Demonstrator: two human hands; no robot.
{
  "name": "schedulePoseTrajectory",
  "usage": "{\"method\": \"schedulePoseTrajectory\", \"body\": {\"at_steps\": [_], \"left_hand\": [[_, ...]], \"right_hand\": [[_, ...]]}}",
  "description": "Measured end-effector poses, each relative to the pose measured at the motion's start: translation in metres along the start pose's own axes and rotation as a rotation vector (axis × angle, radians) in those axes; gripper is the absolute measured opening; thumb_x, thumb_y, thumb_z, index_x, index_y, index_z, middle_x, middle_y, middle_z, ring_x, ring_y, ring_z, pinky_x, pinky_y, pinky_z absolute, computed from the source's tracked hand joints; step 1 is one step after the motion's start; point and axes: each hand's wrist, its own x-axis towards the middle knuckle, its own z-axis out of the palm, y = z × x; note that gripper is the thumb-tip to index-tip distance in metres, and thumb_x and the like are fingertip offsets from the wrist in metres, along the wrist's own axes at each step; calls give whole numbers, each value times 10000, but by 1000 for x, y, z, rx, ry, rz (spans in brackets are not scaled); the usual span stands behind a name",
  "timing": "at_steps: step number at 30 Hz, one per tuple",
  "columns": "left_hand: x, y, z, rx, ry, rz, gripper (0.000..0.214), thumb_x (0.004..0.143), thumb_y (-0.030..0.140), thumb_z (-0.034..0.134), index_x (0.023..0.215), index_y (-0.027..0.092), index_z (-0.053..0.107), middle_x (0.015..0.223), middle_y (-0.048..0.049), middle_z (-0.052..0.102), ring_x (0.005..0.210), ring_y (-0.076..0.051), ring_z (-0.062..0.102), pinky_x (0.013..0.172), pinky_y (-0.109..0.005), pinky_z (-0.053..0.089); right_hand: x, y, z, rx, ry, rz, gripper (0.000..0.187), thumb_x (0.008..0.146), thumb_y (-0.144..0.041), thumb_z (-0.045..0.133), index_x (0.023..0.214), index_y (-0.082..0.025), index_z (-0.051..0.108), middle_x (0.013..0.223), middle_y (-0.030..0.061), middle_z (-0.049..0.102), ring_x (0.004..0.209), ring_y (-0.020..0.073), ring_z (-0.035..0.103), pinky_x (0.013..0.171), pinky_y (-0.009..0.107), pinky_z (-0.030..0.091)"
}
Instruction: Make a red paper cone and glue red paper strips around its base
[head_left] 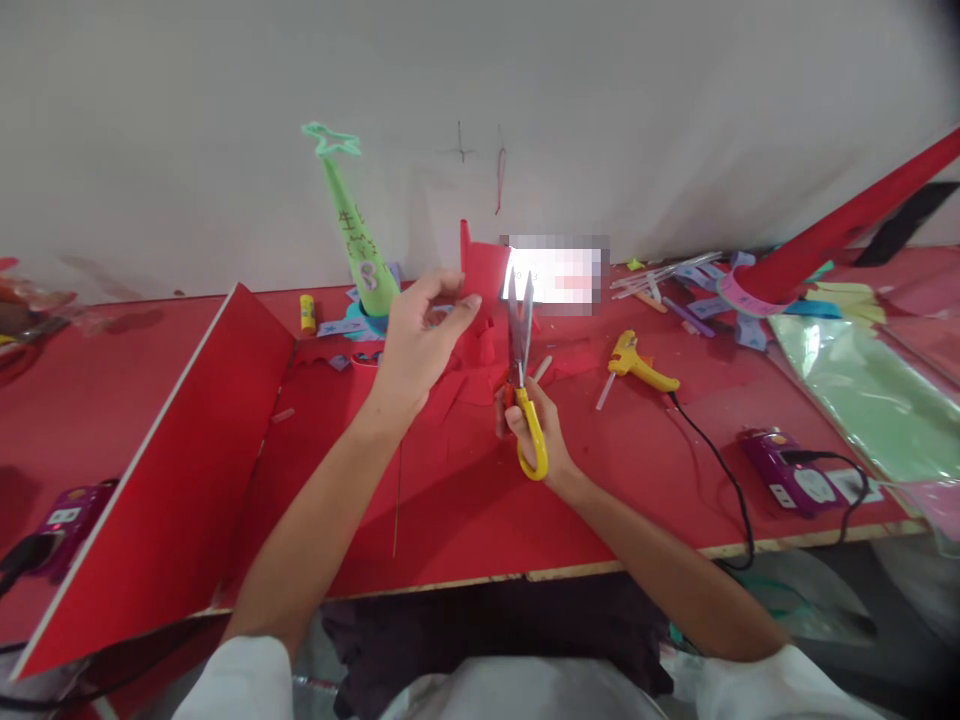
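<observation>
My left hand [421, 340] is closed in a pinch on the edge of a red sheet [489, 270], which stands up in front of it with a rolled strip at its upper left. In my right hand [553, 425] is a pair of scissors [532, 440] with yellow and red handles, blades pointing up and slightly apart. The blades stand just right of the red sheet; I cannot tell whether they touch it. Red scraps [480, 385] lie on the red tabletop behind and below my hands.
A green paper cone [354, 235] with a star-shaped top stands behind my left hand. A red board [172, 460] rises at left, near a glue stick [307, 314]. To the right lie a yellow glue gun [637, 365], its cord, a purple power socket [793, 472] and a red cone [847, 215].
</observation>
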Motion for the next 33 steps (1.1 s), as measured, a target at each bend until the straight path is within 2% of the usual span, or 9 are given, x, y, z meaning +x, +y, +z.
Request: {"method": "schedulePoseTrajectory", "body": {"at_steps": [5, 12, 18, 26, 33], "left_hand": [[-4, 4, 5, 54, -40, -1, 164, 884, 288, 800, 823, 215, 666, 826, 4, 611, 763, -138, 551, 720, -300, 447], [-11, 4, 17, 81, -110, -26, 209, 884, 247, 750, 794, 220, 564, 782, 9, 574, 733, -145, 524, 665, -314, 391], [-14, 1, 24, 93, -144, -26, 284, 930, 230, 671, 722, 209, 479, 690, 27, 454, 630, -122, 426, 588, -308, 315], [-15, -3, 23, 92, -142, -35, 405, 971, 346, 706, 704, 207, 434, 676, 30, 398, 610, -117, 377, 577, -307, 305], [-11, -4, 19, 17, -38, -22, 465, 930, 505, 791, 744, 219, 475, 744, 14, 429, 671, -138, 429, 630, -306, 365]], "right_hand": [[0, 1, -3, -38, 22, 9, 619, 847, -820, 736, 993, -246, 558, 800, -45, 532, 579, 97, 500, 533, 252, 449], [1, 3, -5, -28, 62, 5, 632, 825, -834, 743, 1006, -255, 563, 844, -31, 521, 627, 112, 485, 535, 252, 449], [2, 4, -6, -56, 59, -10, 610, 853, -825, 721, 1008, -255, 569, 855, -21, 534, 637, 120, 480, 548, 264, 438], [3, 4, -7, -79, 91, -15, 595, 856, -805, 737, 1000, -250, 577, 874, -6, 551, 688, 132, 496, 562, 261, 425], [2, 2, -7, -112, 70, 7, 588, 870, -806, 717, 994, -255, 554, 868, -10, 541, 658, 127, 469, 551, 265, 419]]}}
